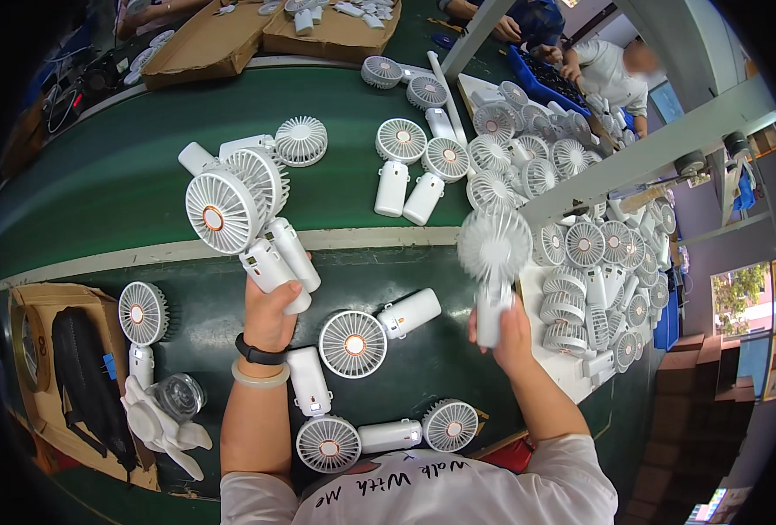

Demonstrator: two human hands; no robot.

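My left hand (271,313) is closed round the handles of white handheld fans (220,212), at least two, with their round slatted heads overlapping above the bench's back edge. Other fans lie just behind them, and I cannot tell exactly where the held bunch ends. In my right hand (509,334) a single white handheld fan (495,245) stands upright, gripped by its handle, its head smeared. Between my forearms a fan with an orange-ringed centre (353,345) lies on the green bench. Close to my body lie two more fans, one head at the left (328,444) and one at the right (450,426).
A green conveyor belt (344,197) carries several fans. At right, a white board (541,337) is heaped with fans below a grey metal frame (633,162). At left stand a cardboard box (51,302) with a black pouch, and a clear cup (180,396). Other people work at the far side.
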